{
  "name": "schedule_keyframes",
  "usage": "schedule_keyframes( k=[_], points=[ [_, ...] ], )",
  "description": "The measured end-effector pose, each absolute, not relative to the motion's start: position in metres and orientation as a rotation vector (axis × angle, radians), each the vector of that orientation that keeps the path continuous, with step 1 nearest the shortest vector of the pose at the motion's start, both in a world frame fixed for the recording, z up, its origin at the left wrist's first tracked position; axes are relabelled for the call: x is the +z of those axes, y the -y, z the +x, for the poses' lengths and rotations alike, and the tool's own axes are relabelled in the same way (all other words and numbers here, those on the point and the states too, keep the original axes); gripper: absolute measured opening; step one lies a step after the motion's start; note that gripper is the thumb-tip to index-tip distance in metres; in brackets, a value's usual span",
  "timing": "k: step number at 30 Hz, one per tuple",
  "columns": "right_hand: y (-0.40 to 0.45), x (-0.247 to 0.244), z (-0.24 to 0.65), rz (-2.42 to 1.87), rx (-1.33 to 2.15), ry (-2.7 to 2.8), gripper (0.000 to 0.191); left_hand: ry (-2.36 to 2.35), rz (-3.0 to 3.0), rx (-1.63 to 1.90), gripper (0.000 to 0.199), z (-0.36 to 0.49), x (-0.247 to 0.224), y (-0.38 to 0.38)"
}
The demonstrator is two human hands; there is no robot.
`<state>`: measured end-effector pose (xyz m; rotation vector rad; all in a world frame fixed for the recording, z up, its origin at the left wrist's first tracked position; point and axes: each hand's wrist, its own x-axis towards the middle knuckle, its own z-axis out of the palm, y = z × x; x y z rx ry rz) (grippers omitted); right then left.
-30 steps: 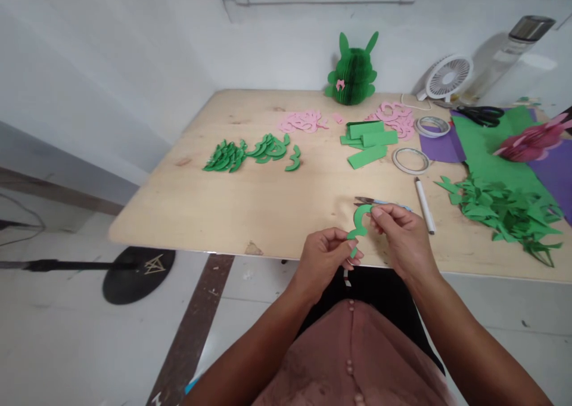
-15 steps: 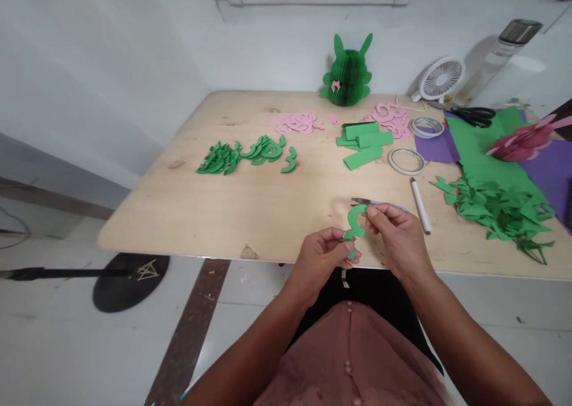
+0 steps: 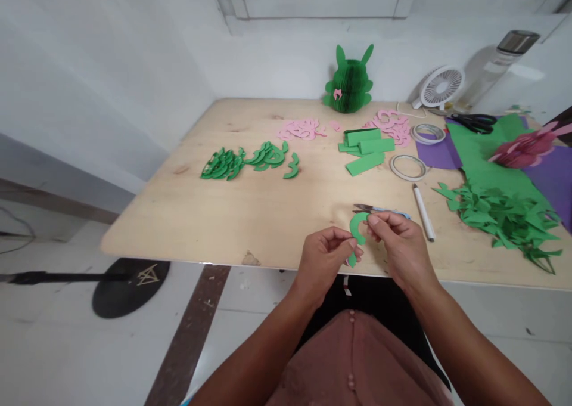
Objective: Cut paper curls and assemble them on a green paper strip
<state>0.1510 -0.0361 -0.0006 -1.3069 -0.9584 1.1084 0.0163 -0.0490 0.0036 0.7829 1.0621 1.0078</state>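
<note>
Table: the wooden tabletop (image 3: 241, 221) has its back edge along the white wall and its front edge by the person.
Big green sheet: this paper (image 3: 478, 155) lies near the right end of the tabletop.
Green scraps: a messy heap (image 3: 500, 212) sits at the right, between that sheet and the front edge.
Green bunny: the folded paper bunny (image 3: 351, 90) stands at the back edge.
Left hand: it (image 3: 328, 254) pinches the low end of a green curvy paper (image 3: 354, 226) with its thumb and fingers.
Right hand: it (image 3: 397, 236) pinches the top end of the same paper.
Green curls: two heaps, one (image 3: 223, 163) nearer the left edge and one (image 3: 268, 155) beside it.
Green strips: a small pile (image 3: 375, 146) lies in front of the bunny.
White fan: it (image 3: 442, 86) is near the back edge, on the right.
White pen: it (image 3: 424, 213) lies between the right hand and the scraps.
Curvy paper: it is up between both hands, just in from the front edge.
</note>
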Motion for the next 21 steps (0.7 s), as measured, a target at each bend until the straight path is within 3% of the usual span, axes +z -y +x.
schedule_keyframes(
  k=[15, 21],
  points=[
    [0.041, 0.001, 0.150, -1.316, 1.199, 0.988, 0.020, -1.070, 0.733, 1.029, 0.012, 0.013, 0.005, 0.046],
    [0.049, 0.000, 0.149, -1.303, 1.296, 1.037, 0.015, -1.014, 0.692, 1.027, 0.014, 0.012, 0.006, 0.046]
  ],
)
